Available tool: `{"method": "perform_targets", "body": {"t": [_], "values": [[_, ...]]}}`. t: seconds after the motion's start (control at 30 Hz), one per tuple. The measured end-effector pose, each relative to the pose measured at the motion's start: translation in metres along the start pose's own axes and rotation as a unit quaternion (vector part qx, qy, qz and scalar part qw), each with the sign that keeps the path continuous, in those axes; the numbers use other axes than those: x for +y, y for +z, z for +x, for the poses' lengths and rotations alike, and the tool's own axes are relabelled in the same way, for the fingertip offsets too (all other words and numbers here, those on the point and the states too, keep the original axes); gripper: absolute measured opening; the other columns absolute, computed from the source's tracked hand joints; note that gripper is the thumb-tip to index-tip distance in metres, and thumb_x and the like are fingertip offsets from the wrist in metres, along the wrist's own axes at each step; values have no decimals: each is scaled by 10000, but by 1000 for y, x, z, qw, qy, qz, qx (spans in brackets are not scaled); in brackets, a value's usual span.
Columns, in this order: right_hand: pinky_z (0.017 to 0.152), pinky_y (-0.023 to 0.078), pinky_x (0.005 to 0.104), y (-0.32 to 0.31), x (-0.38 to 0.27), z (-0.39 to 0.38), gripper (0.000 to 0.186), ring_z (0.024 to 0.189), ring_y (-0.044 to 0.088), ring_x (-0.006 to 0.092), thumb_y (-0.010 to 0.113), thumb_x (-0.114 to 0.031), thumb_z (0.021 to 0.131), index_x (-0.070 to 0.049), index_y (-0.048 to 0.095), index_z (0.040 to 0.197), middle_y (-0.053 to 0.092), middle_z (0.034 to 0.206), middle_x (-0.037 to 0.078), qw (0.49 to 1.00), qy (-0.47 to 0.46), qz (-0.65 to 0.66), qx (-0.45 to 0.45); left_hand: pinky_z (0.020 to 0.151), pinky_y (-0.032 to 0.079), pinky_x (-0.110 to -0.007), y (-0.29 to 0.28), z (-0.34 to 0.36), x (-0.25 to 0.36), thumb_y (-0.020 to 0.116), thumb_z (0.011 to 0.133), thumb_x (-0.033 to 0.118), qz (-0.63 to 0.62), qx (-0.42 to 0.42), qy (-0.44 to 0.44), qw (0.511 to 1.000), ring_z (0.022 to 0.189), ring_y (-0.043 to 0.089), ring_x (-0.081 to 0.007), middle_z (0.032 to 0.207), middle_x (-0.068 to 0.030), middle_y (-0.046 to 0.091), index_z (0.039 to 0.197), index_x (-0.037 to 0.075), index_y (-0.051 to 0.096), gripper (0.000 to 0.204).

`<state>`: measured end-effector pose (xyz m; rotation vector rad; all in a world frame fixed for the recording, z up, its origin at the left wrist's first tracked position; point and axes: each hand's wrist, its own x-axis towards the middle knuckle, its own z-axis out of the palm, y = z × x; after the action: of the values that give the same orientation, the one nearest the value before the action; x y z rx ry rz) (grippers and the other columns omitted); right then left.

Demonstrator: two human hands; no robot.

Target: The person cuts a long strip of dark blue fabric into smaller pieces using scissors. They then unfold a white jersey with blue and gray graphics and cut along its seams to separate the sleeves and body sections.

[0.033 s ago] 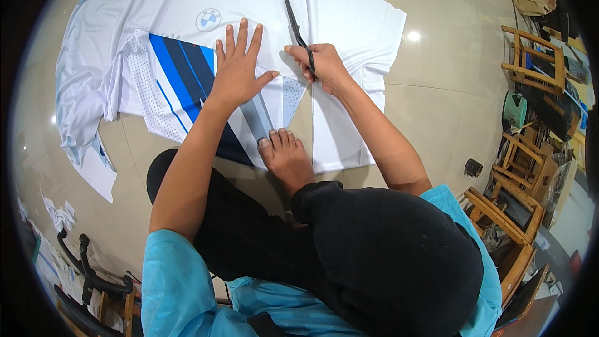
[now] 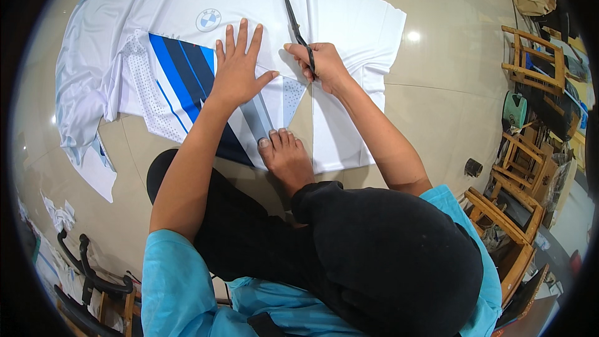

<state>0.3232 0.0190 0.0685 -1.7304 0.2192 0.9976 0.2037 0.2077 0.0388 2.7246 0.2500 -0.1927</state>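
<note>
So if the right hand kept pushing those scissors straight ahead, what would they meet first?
The right hand points the scissors up the white fabric spread on the tiled floor. More of that fabric comes first; nothing else seems to lie in the line.

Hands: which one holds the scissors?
The right hand grips the black scissors; the left hand lies flat, fingers spread, on the white and blue cloth.

Fabric (image 2: pixel 206 0) on floor (image 2: pixel 449 62), scissors (image 2: pixel 296 25) right of left hand (image 2: pixel 237 72)
</note>
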Motion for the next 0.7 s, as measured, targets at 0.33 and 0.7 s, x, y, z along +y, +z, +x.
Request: {"method": "perform_targets", "body": {"t": [0.33, 0.7], "values": [[420, 389, 279, 3, -10, 11, 426, 474, 526, 122, 936, -346, 833, -40, 650, 751, 579, 629, 30, 1000, -8, 0, -1, 1338, 118, -684, 0, 1, -1, 841, 898, 520, 0, 0, 1, 1000, 1688, 46, -502, 1848, -209, 89, 1781, 196, 210, 1133], [421, 393, 280, 1, -6, 16, 407, 471, 524, 114, 931, -310, 838, -48, 636, 737, 579, 612, 32, 1000, -13, -21, -2, 1343, 118, -675, -2, 3, 2, 844, 900, 524, 7, -20, -13, 1000, 1692, 39, -490, 1850, -201, 82, 1783, 208, 201, 1137]]}}
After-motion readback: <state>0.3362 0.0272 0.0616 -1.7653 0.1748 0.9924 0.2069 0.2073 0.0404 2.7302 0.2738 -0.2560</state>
